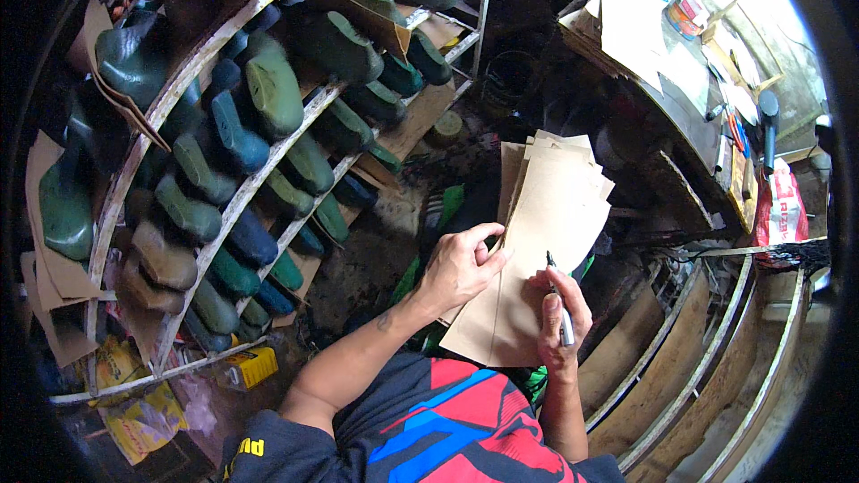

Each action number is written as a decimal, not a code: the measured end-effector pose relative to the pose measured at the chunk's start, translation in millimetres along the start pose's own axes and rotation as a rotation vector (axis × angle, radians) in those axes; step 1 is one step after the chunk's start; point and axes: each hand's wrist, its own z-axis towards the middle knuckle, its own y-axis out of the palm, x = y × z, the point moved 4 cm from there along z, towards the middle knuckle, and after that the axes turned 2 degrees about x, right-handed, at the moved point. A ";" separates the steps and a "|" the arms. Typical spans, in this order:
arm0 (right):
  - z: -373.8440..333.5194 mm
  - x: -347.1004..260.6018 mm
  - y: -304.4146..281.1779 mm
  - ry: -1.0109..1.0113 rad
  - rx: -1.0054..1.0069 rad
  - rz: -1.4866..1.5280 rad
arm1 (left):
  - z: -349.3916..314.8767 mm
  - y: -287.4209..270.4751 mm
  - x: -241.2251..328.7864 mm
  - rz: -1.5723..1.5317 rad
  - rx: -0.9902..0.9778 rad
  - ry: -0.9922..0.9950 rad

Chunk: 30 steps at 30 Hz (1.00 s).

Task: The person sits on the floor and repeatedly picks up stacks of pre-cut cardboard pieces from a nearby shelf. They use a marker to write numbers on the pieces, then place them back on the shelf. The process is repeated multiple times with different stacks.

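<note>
On my lap lies a stack of tan cardboard sheets (546, 206), long and uneven at the far end. My left hand (461, 270) grips the left edge of the stack, with the thumb and index finger curled at the top sheet and the other fingers partly hidden. A marker pen (566, 333) with a pale barrel and dark tip end is pinched in my right hand (564, 313). That hand is over the right side of the stack, the dark end pointing away from me. Whether the tip touches the cardboard I cannot tell.
At left, a slanted rack (224, 228) bears rows of green, blue and brown shoe lasts (273, 85). A cluttered workbench (689, 116) stands far right, with a hammer (768, 121) and papers. Wooden shelves (680, 340) are at near right, a yellow box (253, 367) at near left.
</note>
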 end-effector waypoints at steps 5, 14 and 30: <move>-0.3 0.2 2.4 0.003 0.012 0.028 | 0.2 1.4 -3.2 -0.024 -0.003 -0.018; -1.2 4.0 0.0 -0.075 -0.012 -0.031 | -45.1 -50.4 132.5 -0.951 -0.418 0.405; -5.0 9.3 3.4 0.010 -0.003 0.018 | -84.4 -43.1 217.8 -1.844 -0.753 0.693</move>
